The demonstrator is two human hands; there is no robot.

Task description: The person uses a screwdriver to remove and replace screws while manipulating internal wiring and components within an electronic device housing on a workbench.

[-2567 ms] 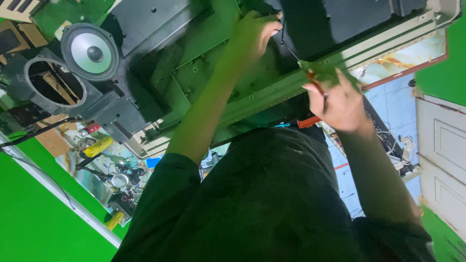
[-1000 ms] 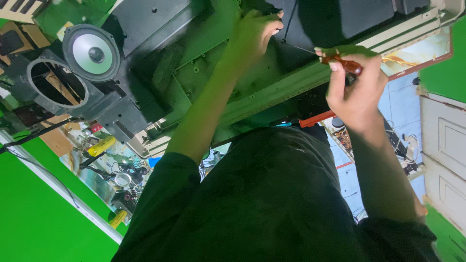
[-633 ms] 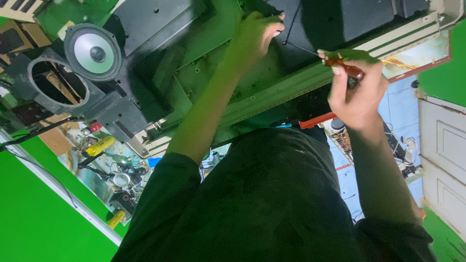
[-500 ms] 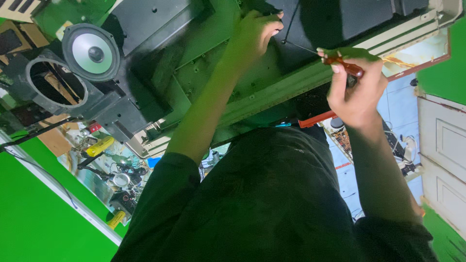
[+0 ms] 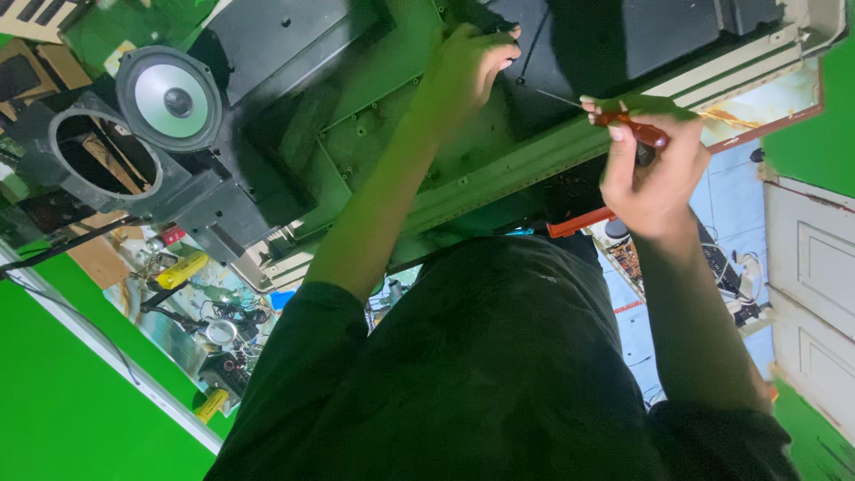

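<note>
My left hand (image 5: 463, 71) reaches out to a big dark chassis (image 5: 374, 125), its fingers curled over the edge of a black panel (image 5: 606, 36). My right hand (image 5: 650, 169) grips a screwdriver (image 5: 628, 125) with a reddish-brown handle. Its thin shaft points left toward the black panel, just right of my left hand. A pale metal rail (image 5: 525, 169) runs along the chassis below both hands. My dark shirt fills the lower part of the view.
A round grey speaker (image 5: 169, 98) and an empty ring-shaped speaker housing (image 5: 102, 160) sit at the left. Yellow-handled tools (image 5: 183, 267) and small parts lie below them. An orange tool (image 5: 579, 223) lies under the rail. A white door (image 5: 810, 267) is at the right.
My right hand has risen from below the rail to above it, carrying the screwdriver, and has held nearly still over the last second. My left hand has stayed on the panel.
</note>
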